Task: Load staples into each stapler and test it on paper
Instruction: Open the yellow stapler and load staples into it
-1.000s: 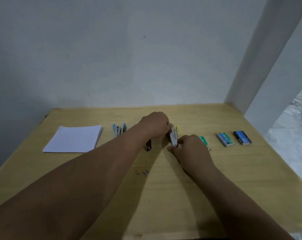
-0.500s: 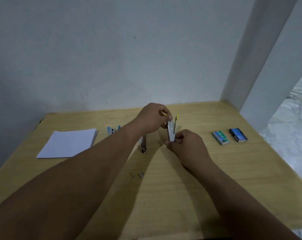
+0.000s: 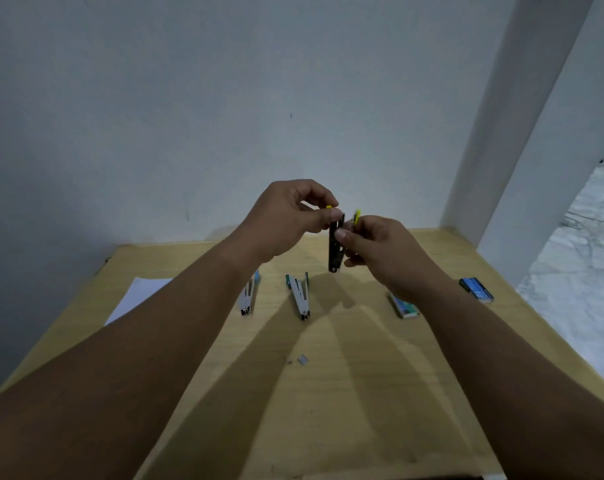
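Observation:
A small yellow-tipped stapler [image 3: 335, 249] hangs upright in the air above the wooden table [image 3: 362, 410], splayed open. My left hand [image 3: 286, 220] pinches its upper yellow end. My right hand [image 3: 376, 251] grips its other arm from the right. Two more staplers lie open on the table: a green-tipped stapler [image 3: 299, 296] and a blue-tipped stapler [image 3: 248, 295] partly behind my left forearm. A green staple box [image 3: 404, 306] and a blue staple box [image 3: 476, 289] lie to the right. White paper [image 3: 134, 296] lies at the left.
A few loose staple bits [image 3: 302, 359] lie mid-table. A grey wall stands right behind the table, and a white pillar [image 3: 522, 133] rises at the back right. The table's right edge drops to a marble floor [image 3: 584, 271].
Both hands have lifted the yellow-tipped stapler off the table into the air. The view has tilted upward, so the table sits lower in frame.

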